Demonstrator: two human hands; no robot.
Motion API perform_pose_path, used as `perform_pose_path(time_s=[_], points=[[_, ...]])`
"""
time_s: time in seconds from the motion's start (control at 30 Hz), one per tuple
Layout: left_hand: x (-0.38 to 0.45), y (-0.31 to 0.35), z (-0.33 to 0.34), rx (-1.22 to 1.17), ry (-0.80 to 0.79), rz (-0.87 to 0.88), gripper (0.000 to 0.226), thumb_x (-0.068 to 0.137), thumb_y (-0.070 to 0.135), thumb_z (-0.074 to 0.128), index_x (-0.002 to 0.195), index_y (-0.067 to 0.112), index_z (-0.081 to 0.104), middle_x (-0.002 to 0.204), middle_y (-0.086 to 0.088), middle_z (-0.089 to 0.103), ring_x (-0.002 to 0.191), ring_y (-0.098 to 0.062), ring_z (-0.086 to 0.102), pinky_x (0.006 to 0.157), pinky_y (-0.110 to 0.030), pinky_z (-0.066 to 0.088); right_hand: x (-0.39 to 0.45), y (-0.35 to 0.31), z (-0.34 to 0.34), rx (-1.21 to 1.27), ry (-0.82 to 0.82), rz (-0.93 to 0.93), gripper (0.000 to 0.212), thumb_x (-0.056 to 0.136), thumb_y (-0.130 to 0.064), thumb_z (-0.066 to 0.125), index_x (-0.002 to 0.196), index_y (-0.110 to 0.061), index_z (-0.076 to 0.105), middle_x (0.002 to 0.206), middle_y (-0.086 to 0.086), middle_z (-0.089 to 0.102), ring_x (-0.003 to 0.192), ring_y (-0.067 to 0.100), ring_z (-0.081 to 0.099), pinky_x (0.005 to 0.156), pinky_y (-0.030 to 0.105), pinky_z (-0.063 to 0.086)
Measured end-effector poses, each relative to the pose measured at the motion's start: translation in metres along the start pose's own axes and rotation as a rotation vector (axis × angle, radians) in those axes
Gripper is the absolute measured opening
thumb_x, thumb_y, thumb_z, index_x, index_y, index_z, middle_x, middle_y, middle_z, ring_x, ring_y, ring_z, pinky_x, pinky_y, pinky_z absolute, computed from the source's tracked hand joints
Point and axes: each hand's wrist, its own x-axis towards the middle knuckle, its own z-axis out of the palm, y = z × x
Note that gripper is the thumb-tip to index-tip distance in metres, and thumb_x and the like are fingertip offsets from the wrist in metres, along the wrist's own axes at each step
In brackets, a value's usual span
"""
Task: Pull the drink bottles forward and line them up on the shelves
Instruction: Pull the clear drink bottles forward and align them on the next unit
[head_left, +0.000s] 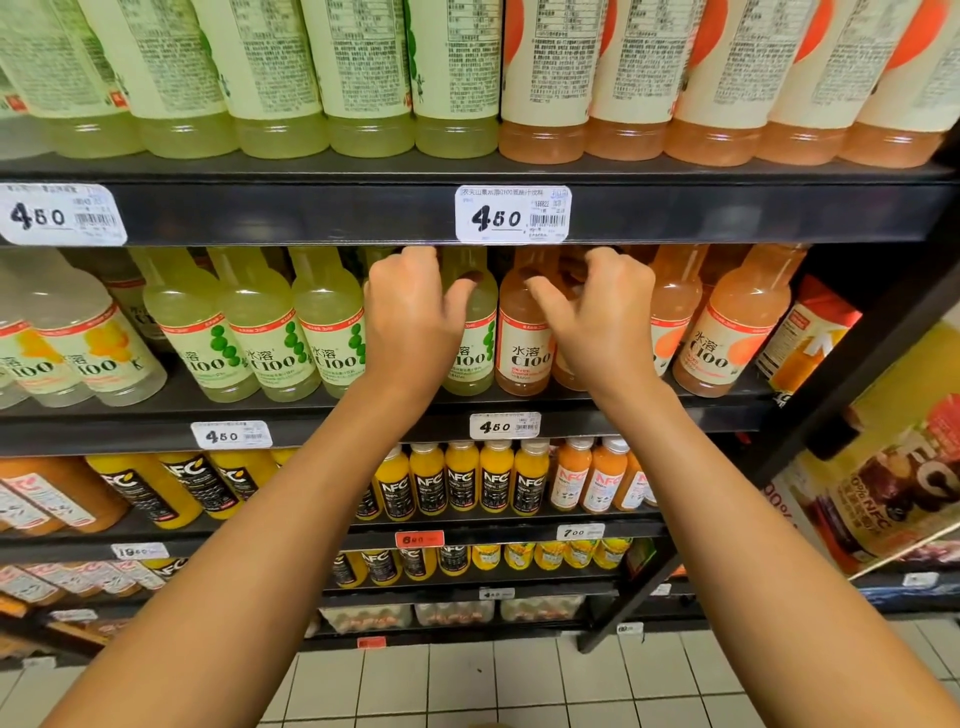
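In the head view, both bare arms are stretched up to the second shelf (467, 400) of a dark store rack. The left hand (410, 317) is laid over the neck and shoulder of a pale green bottle (376, 270) that is almost wholly hidden behind it; the fingers are curled over the top and the thumb is spread toward the next green bottle (472, 332), so a grip on the hidden bottle seems likely, though the contact itself cannot be seen. The right hand (602, 322) is hooked over a pink-orange bottle (566, 364), fingers curled behind its neck and thumb pointing left across the neighbouring pink-orange bottle (522, 332).

The task's bottles are standing upright in a row near the front edge of this shelf: green ones (249, 322) to the left of the hands, pink-orange ones (737, 332) to the right (all labelled C100), and paler bottles with yellow fruit on the label (93, 348) at the far left.

A price tag reading 4.50 (511, 214) is fixed on the shelf edge just above the hands. Larger bottles (452, 78) are ranged on the shelf above, and small orange NFC bottles (462, 483) on the one below. White floor tiles (467, 686) are visible at the bottom.
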Motion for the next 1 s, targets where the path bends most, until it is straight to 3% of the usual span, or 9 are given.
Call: perform_pose_path(time_s=[0.1, 0.23, 0.3, 0.4, 0.47, 0.53, 0.8, 0.9, 1.0], points=[[0.000, 0.000, 0.000, -0.007, -0.002, 0.002, 0.039, 0.086, 0.030, 0.072, 0.069, 0.012, 0.041, 0.055, 0.008, 0.032, 0.055, -0.019, 0.042, 0.050, -0.024, 0.021, -0.001, 0.000, 0.000, 0.002, -0.008, 0.001, 0.036, 0.086, -0.040, 0.071, 0.081, -0.006, 0.062, 0.074, 0.007, 0.062, 0.068, 0.019, 0.058, 0.060, 0.032, 0.048], [-0.005, 0.003, 0.000, -0.058, 0.034, -0.002, 0.038, 0.087, 0.031, 0.070, 0.071, 0.012, 0.042, 0.058, 0.004, 0.038, 0.058, -0.020, 0.044, 0.054, -0.027, 0.026, -0.004, -0.001, -0.004, 0.021, 0.002, -0.026, 0.038, 0.087, -0.041, 0.071, 0.082, -0.005, 0.061, 0.076, 0.008, 0.061, 0.070, 0.020, 0.055, 0.061, 0.023, 0.033], [-0.012, 0.003, -0.001, -0.090, 0.085, 0.039, 0.036, 0.088, 0.031, 0.070, 0.076, 0.006, 0.047, 0.066, -0.006, 0.048, 0.062, -0.022, 0.045, 0.055, -0.030, 0.028, -0.008, 0.001, -0.012, 0.066, 0.014, -0.052, 0.040, 0.087, -0.041, 0.072, 0.086, -0.002, 0.062, 0.079, 0.008, 0.063, 0.073, 0.020, 0.057, 0.062, 0.023, 0.039], [-0.025, 0.004, -0.003, -0.114, 0.146, 0.074, 0.032, 0.089, 0.026, 0.069, 0.096, -0.003, 0.060, 0.085, -0.013, 0.061, 0.077, -0.023, 0.055, 0.065, -0.032, 0.045, -0.018, 0.009, -0.032, 0.185, 0.058, -0.091, 0.035, 0.090, -0.034, 0.071, 0.105, -0.004, 0.066, 0.094, 0.005, 0.069, 0.088, 0.013, 0.066, 0.076, 0.028, 0.057], [-0.035, 0.007, -0.005, -0.179, 0.150, 0.087, 0.035, 0.091, 0.025, 0.067, 0.114, -0.001, 0.062, 0.102, -0.011, 0.066, 0.094, -0.022, 0.061, 0.081, -0.032, 0.051, -0.025, 0.022, -0.048, 0.245, 0.117, -0.089, 0.034, 0.090, -0.029, 0.072, 0.116, -0.007, 0.066, 0.103, 0.001, 0.070, 0.097, 0.006, 0.067, 0.082, 0.026, 0.058], [-0.043, 0.017, -0.005, -0.247, 0.145, 0.100, 0.037, 0.091, 0.025, 0.068, 0.119, 0.003, 0.062, 0.108, -0.008, 0.066, 0.100, -0.019, 0.062, 0.086, -0.032, 0.052, -0.029, 0.039, -0.066, 0.243, 0.168, -0.054, 0.035, 0.091, -0.029, 0.072, 0.119, -0.009, 0.065, 0.105, -0.001, 0.071, 0.098, 0.004, 0.067, 0.083, 0.026, 0.058], [-0.044, 0.080, 0.030, -0.231, 0.045, 0.263, 0.039, 0.088, 0.020, 0.071, 0.118, -0.002, 0.063, 0.109, -0.013, 0.068, 0.102, -0.022, 0.064, 0.090, -0.024, 0.048, -0.012, 0.080, -0.104, 0.031, 0.195, 0.065, 0.040, 0.088, -0.043, 0.070, 0.116, -0.014, 0.067, 0.104, -0.003, 0.071, 0.097, 0.006, 0.065, 0.085, 0.030, 0.056], [-0.040, 0.100, 0.046, -0.188, 0.107, 0.284, 0.031, 0.087, 0.014, 0.071, 0.107, -0.010, 0.064, 0.092, -0.019, 0.066, 0.086, -0.029, 0.064, 0.077, -0.032, 0.050, -0.004, 0.083, -0.101, -0.034, 0.191, 0.042, 0.039, 0.088, -0.046, 0.068, 0.112, -0.014, 0.069, 0.102, -0.002, 0.071, 0.095, 0.007, 0.065, 0.085, 0.026, 0.054], [-0.037, 0.112, 0.056, -0.197, 0.096, 0.198, 0.020, 0.090, 0.014, 0.065, 0.094, -0.005, 0.061, 0.079, -0.010, 0.055, 0.071, -0.024, 0.052, 0.064, -0.026, 0.035, -0.003, 0.082, -0.089, -0.051, 0.189, 0.033, 0.037, 0.089, -0.047, 0.067, 0.099, -0.011, 0.069, 0.091, 0.001, 0.071, 0.084, 0.009, 0.064, 0.076, 0.020, 0.050]])
